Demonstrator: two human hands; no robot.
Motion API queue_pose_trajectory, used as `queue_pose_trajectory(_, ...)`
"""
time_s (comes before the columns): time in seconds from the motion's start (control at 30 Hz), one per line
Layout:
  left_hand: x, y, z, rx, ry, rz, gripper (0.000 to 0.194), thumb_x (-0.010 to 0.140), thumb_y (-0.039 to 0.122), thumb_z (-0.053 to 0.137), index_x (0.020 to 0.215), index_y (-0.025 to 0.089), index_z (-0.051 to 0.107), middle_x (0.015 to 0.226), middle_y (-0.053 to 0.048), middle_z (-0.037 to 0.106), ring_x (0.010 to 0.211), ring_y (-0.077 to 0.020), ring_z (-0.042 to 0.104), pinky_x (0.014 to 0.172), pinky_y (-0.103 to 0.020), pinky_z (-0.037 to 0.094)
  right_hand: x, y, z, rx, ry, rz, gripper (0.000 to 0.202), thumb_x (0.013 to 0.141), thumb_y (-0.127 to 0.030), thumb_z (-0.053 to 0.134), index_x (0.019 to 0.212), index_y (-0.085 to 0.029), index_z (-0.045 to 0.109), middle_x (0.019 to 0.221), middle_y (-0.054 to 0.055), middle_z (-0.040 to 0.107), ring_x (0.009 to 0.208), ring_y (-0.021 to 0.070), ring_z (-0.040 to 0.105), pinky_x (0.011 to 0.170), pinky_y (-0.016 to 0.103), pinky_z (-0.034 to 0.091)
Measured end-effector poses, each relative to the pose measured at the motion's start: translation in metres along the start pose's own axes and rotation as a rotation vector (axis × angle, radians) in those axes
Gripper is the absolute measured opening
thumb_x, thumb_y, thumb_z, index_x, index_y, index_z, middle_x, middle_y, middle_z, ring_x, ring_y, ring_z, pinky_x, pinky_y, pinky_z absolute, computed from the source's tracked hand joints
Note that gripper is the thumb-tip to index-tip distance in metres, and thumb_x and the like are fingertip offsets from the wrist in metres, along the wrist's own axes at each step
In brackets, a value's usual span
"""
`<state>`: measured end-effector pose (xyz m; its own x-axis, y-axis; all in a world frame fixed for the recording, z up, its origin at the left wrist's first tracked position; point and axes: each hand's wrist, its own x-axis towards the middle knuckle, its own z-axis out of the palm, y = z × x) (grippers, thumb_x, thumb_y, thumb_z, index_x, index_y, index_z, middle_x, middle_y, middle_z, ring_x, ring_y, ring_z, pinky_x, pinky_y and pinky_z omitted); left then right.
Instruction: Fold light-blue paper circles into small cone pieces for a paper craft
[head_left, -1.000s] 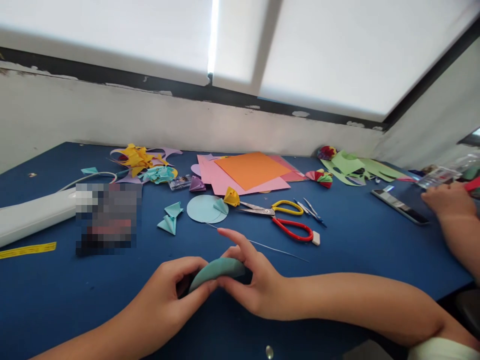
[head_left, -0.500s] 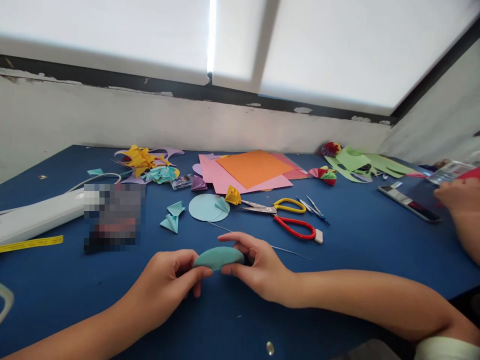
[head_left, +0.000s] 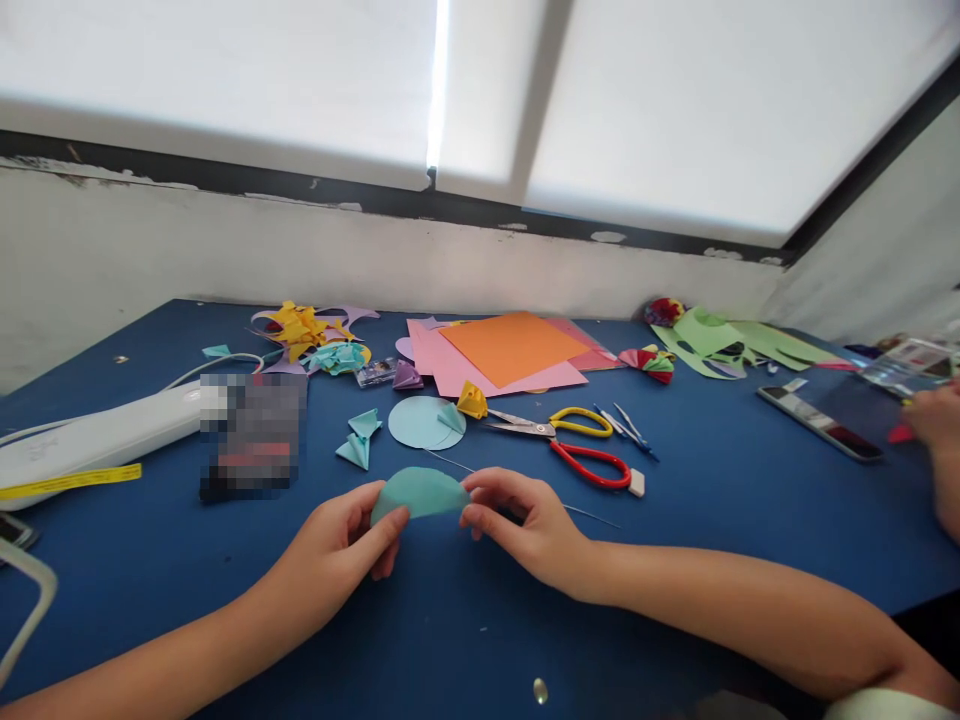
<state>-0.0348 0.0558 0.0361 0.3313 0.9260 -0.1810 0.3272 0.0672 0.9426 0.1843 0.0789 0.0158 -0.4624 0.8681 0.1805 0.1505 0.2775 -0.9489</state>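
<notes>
Between my two hands a teal paper piece [head_left: 421, 492] with a curved upper edge is held above the blue table [head_left: 465, 640]. My left hand [head_left: 349, 540] pinches its left end, thumb in front. At its right end, the thumb and fingers of my right hand [head_left: 529, 520] close on the paper. Just beyond lie light blue paper circles [head_left: 416, 422], with a small folded teal piece [head_left: 451, 418] on them. Folded teal pieces [head_left: 360, 440] sit to their left, and a folded yellow piece [head_left: 472, 400] is near the scissors' tips.
Scissors [head_left: 592, 445] with red and yellow handles lie open beside a white eraser [head_left: 637, 483]. Orange paper [head_left: 514, 348] and scraps are at the back. A white device [head_left: 112, 430] is left; a phone [head_left: 817, 422] and another person's hand [head_left: 937, 430] are right.
The teal paper has tilted up and shows more of its face. My right fingers have closed in on its right end. The view has shifted slightly, and the other person's hand has moved.
</notes>
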Motion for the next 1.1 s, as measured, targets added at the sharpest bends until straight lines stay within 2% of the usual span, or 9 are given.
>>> queue_pose_trajectory(0.17, -0.002, 0.004, 0.0, -0.123, -0.03, 0.034, 0.041, 0.089, 0.053, 0.035, 0.088, 0.018, 0.056, 0.073, -0.002, 0.057, 0.066, -0.0163, 0.051, 0.049, -0.023, 0.035, -0.008, 0.004, 0.001, -0.194, -0.067, -0.204, 0.023, 0.087, -0.024, 0.052, 0.109, -0.02, 0.057, 0.079, 0.002, 0.063, 0.064, 0.0095, 0.058, 0.062, 0.022, 0.05)
queue_pose_trajectory(0.23, -0.003, 0.004, 0.001, -0.136, -0.015, 0.0, 0.042, 0.088, 0.055, 0.035, 0.094, 0.018, 0.056, 0.071, -0.002, 0.057, 0.065, -0.0163, 0.051, 0.048, -0.023, 0.034, -0.011, 0.008, 0.002, -0.246, -0.093, -0.248, 0.029, 0.087, -0.023, 0.051, 0.116, -0.022, 0.053, 0.083, 0.001, 0.064, 0.069, 0.0095, 0.06, 0.066, 0.021, 0.051)
queue_pose_trajectory(0.33, -0.004, 0.001, 0.004, -0.116, 0.02, -0.029, 0.04, 0.086, 0.055, 0.044, 0.101, 0.019, 0.055, 0.067, 0.0, 0.054, 0.062, -0.0149, 0.049, 0.05, -0.023, 0.034, -0.014, 0.011, 0.003, -0.277, -0.088, -0.269, 0.037, 0.087, -0.023, 0.051, 0.124, -0.024, 0.044, 0.081, -0.001, 0.063, 0.07, 0.0095, 0.06, 0.068, 0.021, 0.051)
queue_pose_trajectory(0.47, -0.004, -0.002, 0.009, -0.281, 0.055, -0.005, 0.045, 0.084, 0.054, 0.049, 0.109, 0.018, 0.049, 0.068, 0.0, 0.057, 0.059, -0.0133, 0.05, 0.054, -0.024, 0.039, -0.014, 0.009, 0.005, -0.265, -0.013, -0.21, 0.04, 0.086, -0.022, 0.052, 0.123, -0.025, 0.039, 0.07, -0.005, 0.055, 0.06, 0.0079, 0.053, 0.063, 0.019, 0.048)
queue_pose_trajectory(0.63, 0.002, 0.0, 0.011, -0.536, 0.11, -0.11, 0.051, 0.076, 0.056, 0.06, 0.105, 0.016, 0.048, 0.065, 0.0, 0.058, 0.055, -0.0123, 0.053, 0.051, -0.023, 0.04, -0.013, 0.007, 0.007, -0.249, -0.027, -0.192, 0.047, 0.084, -0.024, 0.057, 0.126, -0.027, 0.034, 0.068, -0.007, 0.051, 0.059, 0.007, 0.05, 0.064, 0.019, 0.047)
queue_pose_trajectory(0.73, 0.007, -0.001, 0.01, -0.616, 0.059, -0.13, 0.052, 0.076, 0.062, 0.056, 0.1, 0.016, 0.051, 0.065, -0.002, 0.06, 0.055, -0.0133, 0.055, 0.049, -0.023, 0.041, -0.014, 0.01, 0.008, -0.274, -0.019, -0.263, 0.048, 0.085, -0.026, 0.056, 0.128, -0.026, 0.033, 0.069, -0.006, 0.052, 0.06, 0.0073, 0.051, 0.065, 0.019, 0.048)
queue_pose_trajectory(0.83, 0.011, -0.006, 0.009, -0.618, -0.015, -0.153, 0.05, 0.076, 0.064, 0.053, 0.087, 0.015, 0.054, 0.063, -0.002, 0.06, 0.052, -0.0129, 0.055, 0.044, -0.022, 0.041, -0.015, 0.012, 0.008, -0.305, -0.017, -0.33, 0.048, 0.087, -0.027, 0.055, 0.129, -0.025, 0.033, 0.069, -0.005, 0.053, 0.06, 0.0077, 0.051, 0.064, 0.019, 0.049)
queue_pose_trajectory(0.97, 0.013, -0.007, 0.007, -0.59, -0.064, -0.174, 0.043, 0.079, 0.057, 0.054, 0.082, 0.014, 0.056, 0.065, -0.002, 0.059, 0.053, -0.0119, 0.056, 0.044, -0.02, 0.043, -0.017, 0.013, 0.009, -0.344, -0.017, -0.446, 0.047, 0.089, -0.028, 0.053, 0.131, -0.024, 0.033, 0.071, -0.003, 0.055, 0.06, 0.0081, 0.052, 0.063, 0.019, 0.049)
queue_pose_trajectory(1.1, 0.015, -0.003, 0.006, -0.607, -0.074, -0.233, 0.052, 0.075, 0.065, 0.052, 0.078, 0.014, 0.055, 0.06, -0.002, 0.058, 0.049, -0.0127, 0.055, 0.04, -0.021, 0.042, -0.019, 0.012, 0.009, -0.429, 0.012, -0.542, 0.044, 0.09, -0.027, 0.052, 0.13, -0.024, 0.035, 0.074, -0.002, 0.058, 0.062, 0.0092, 0.054, 0.065, 0.02, 0.049)
